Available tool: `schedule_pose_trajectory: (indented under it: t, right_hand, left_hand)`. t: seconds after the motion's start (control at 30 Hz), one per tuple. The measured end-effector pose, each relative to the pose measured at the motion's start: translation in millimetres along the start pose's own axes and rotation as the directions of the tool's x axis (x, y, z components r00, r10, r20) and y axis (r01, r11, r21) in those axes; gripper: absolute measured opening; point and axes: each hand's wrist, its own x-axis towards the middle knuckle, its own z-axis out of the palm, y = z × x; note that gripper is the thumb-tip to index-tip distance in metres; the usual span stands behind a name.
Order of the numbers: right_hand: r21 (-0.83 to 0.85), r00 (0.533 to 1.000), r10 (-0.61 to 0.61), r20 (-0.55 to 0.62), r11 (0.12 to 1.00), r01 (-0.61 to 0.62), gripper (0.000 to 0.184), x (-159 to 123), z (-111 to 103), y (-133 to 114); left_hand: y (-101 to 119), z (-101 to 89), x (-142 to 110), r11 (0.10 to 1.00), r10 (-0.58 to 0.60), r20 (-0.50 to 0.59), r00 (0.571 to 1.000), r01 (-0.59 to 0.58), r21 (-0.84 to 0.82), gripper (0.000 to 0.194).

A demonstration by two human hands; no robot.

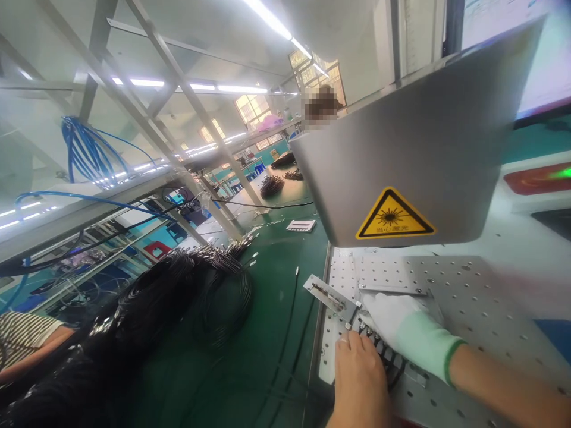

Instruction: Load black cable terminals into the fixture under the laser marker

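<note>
My left hand (360, 371) is bare, with a ring on one finger, and its bent fingers close at the near end of a row of cable connectors. Opposite it, my right hand (399, 324) wears a white glove with a green cuff; its fingers are pressed together against the same row. Between both hands run several short black cables (387, 355) with metal connectors, low over a perforated metal plate (345, 270). Just beyond my left fingertips lies a slotted metal fixture (331, 299), tilted across the plate's edge. My fingertips are partly hidden.
A grey metal housing (401, 154) with a yellow laser warning sign (395, 215) hangs above the plate. Bundled black cables (165, 291) cover the green table (267, 309) at left. A pale slotted block (301, 226) lies farther back. Another person's arm (40, 353) shows at far left.
</note>
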Motion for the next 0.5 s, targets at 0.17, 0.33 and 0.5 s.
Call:
schedule_pose_trajectory:
  t: [0.17, 0.33, 0.5]
  right_hand:
    - [-0.012, 1.000, -0.015, 0.005, 1.000, 0.015, 0.029, 0.6, 2.2, 1.9]
    - [-0.040, 1.000, -0.016, 0.002, 0.999, 0.016, 0.033, 1.5, 1.1, -0.1]
    - [-0.062, 1.000, -0.005, -0.002, 0.998, 0.005, 0.029, 0.9, 0.8, -1.7]
  left_hand:
    - [4.7, -11.3, -0.3, 0.996, 0.058, 0.048, 0.997, -0.061, 0.062, 0.044]
    - [-0.3, -8.9, -5.3, 0.982, -0.063, -0.002, 0.998, 0.062, -0.179, 0.033]
    - [-5.0, 11.4, -13.8, 0.942, -0.148, -0.222, 0.964, 0.070, -0.327, 0.025]
